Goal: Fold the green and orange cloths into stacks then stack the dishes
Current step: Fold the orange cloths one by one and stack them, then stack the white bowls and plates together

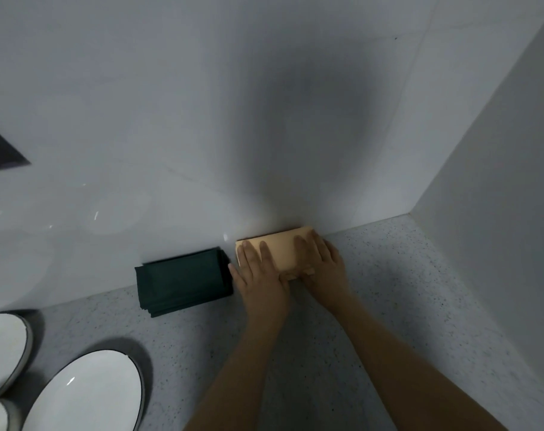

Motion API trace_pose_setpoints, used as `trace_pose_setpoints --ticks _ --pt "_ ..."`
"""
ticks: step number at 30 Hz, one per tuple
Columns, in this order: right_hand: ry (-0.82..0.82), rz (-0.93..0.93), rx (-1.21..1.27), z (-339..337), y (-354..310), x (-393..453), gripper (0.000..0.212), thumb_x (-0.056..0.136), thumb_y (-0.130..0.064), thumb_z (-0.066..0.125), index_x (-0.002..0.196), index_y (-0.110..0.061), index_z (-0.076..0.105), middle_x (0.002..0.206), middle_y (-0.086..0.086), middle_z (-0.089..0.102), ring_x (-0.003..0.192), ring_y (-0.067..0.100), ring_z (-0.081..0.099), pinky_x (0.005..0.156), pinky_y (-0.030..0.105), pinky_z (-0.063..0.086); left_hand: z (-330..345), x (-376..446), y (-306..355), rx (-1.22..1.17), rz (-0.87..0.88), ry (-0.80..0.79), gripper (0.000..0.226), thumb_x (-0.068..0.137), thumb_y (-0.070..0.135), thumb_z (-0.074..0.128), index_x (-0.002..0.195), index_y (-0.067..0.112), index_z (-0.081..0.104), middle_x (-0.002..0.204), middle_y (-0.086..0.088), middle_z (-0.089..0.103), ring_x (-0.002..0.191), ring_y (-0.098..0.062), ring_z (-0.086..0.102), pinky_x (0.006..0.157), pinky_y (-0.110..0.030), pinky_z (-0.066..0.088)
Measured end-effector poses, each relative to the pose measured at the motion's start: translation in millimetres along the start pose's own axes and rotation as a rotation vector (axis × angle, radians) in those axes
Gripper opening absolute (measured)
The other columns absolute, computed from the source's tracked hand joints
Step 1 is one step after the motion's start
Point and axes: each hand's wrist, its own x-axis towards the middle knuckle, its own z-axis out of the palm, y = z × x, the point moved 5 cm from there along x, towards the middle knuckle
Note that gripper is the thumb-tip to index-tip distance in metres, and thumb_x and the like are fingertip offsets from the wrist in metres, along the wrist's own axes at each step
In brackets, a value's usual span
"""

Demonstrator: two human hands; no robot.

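Left hand (pixel 258 275) and right hand (pixel 322 262): both laid flat on the orange cloth stack (pixel 280 248), fingers straight and spread, pressing down on its top; thumbs meet at the stack's near edge, so neither hand is clenched or curled round anything. Orange cloth stack: pale orange, soft matte fabric, folded into a thick oblong with layered edges showing at the near side under the thumbs; long axis runs left to right along the back wall (pixel 202 104), tilting slightly upward toward the right; far edge touching the wall. Green cloth stack (pixel 183 281): dark green, matte woven fabric, folded into a flat rectangle of several layers, just beside the orange stack on its left, long axis likewise parallel to the wall, layered edges facing the near left corner. Countertop (pixel 389 306): grey speckled stone-like surface bearing both stacks. Wall: smooth, glossy white panels. Dishes: a white oval plate (pixel 87 396) with a thin dark rim, glossy, well to the near left of the orange stack; a second white plate (pixel 3 349) further left, cut off by the frame.
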Motion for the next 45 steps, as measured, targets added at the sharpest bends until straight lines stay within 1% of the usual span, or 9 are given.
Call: trace_pose_setpoints --ticks 5,9,16,20,28,33,39,42,45 --pt "0.074 0.002 0.068 -26.5 -16.5 -23.6 0.054 0.082 -0.04 0.045 0.127 -0.013 0.056 0.13 0.015 0.058 0.108 0.039 0.058 0.084 0.046 0.051 -26.7 -11.3 0.7 -0.076 -0.005 0.004 0.075 0.074 0.026 0.075 0.139 0.004 0.045 0.14 -0.025 0.045 0.129 -0.038 0.045 0.104 -0.056 0.035" --pt "0.115 0.007 0.209 -48.7 -44.3 -67.4 0.044 0.087 -0.03 0.05 0.126 -0.011 0.059 0.124 0.012 0.061 0.111 0.034 0.057 0.089 0.041 0.049 -66.0 -59.4 -7.7 -0.305 -0.053 -0.066 0.057 0.098 0.024 0.044 0.15 0.014 0.022 0.155 -0.017 0.02 0.138 -0.032 0.03 0.112 -0.043 0.029" --pt "-0.052 -0.054 0.357 -44.1 -99.0 -148.4 0.065 0.089 -0.059 0.028 0.133 -0.018 0.052 0.132 0.0 0.056 0.121 0.015 0.05 0.099 0.018 0.031 -96.9 -160.6 -51.2 -0.431 -0.22 -0.121 0.048 0.098 0.027 0.042 0.143 0.014 0.034 0.15 -0.008 0.029 0.121 -0.026 0.051 0.097 -0.037 0.043" --pt "-0.148 -0.148 0.433 -19.5 -149.9 -188.7 0.041 0.094 -0.034 0.052 0.133 -0.019 0.053 0.131 0.001 0.057 0.12 0.017 0.052 0.099 0.028 0.042 -111.9 -224.0 -100.5 -0.462 -0.386 -0.113 0.045 0.097 0.026 0.045 0.14 0.016 0.04 0.145 -0.006 0.037 0.113 -0.027 0.057 0.093 -0.038 0.045" --pt "-0.33 -0.243 0.488 25.3 -241.8 -240.0 0.038 0.093 -0.024 0.057 0.131 -0.017 0.055 0.124 0.006 0.059 0.112 0.022 0.056 0.095 0.037 0.047 -136.3 -289.7 -185.1 -0.52 -0.565 -0.039 0.037 0.095 0.022 0.046 0.131 0.015 0.049 0.134 -0.007 0.047 0.108 -0.026 0.06 0.087 -0.036 0.048" --pt "-0.421 -0.228 0.52 54.8 -300.5 -251.2 0.035 0.092 -0.021 0.059 0.126 -0.015 0.059 0.118 0.003 0.062 0.102 0.02 0.06 0.089 0.027 0.045 -149.0 -299.0 -254.2 -0.378 -0.576 0.051 0.037 0.095 0.02 0.047 0.13 0.013 0.052 0.131 -0.008 0.053 0.119 -0.026 0.048 0.095 -0.034 0.037" --pt "-0.514 -0.067 0.506 106.6 -364.5 -253.2 0.033 0.088 -0.028 0.06 0.109 -0.004 0.066 0.094 0.011 0.069 0.082 0.02 0.061 0.075 0.026 0.044 -153.7 -286.5 -346.0 -0.133 -0.464 -0.017 0.043 0.093 0.02 0.046 0.136 0.018 0.048 0.144 0.0 0.043 0.128 -0.024 0.038 0.099 -0.035 0.026" --pt "-0.53 0.091 0.455 131.7 -395.3 -259.3 0.032 0.09 -0.025 0.061 0.112 -0.002 0.064 0.105 0.011 0.069 0.095 0.021 0.061 0.081 0.027 0.042 -145.0 -281.8 -406.7 -0.102 -0.389 -0.131 0.047 0.095 0.018 0.043 0.141 0.019 0.041 0.148 0.002 0.037 0.129 -0.024 0.036 0.1 -0.034 0.029" --pt "-0.519 0.195 0.37 148.2 -402.9 -265.7 0.031 0.091 -0.026 0.06 0.116 -0.009 0.064 0.109 0.008 0.068 0.102 0.022 0.061 0.083 0.024 0.041 -131.6 -281.0 -430.4 -0.161 -0.25 -0.263 0.049 0.094 0.012 0.044 0.143 0.014 0.04 0.141 -0.006 0.045 0.123 -0.029 0.041 0.099 -0.032 0.034"
